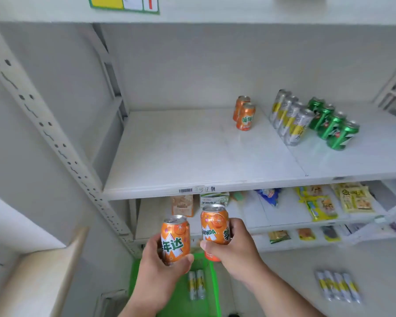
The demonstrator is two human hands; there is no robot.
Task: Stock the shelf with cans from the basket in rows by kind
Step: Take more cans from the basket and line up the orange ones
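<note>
Below the shelf (204, 154), an orange can (175, 239) was clasped in each closed grip, and the started orange row (244, 113) could be toppled by careless placing.

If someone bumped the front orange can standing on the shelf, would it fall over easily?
Probably it would tip. The front orange can is tall for its narrow base and stands upright with bare shelf on either side. Only one can stands close behind it, so little would stop it. Once down, its round body would likely roll on that smooth white surface.
</note>
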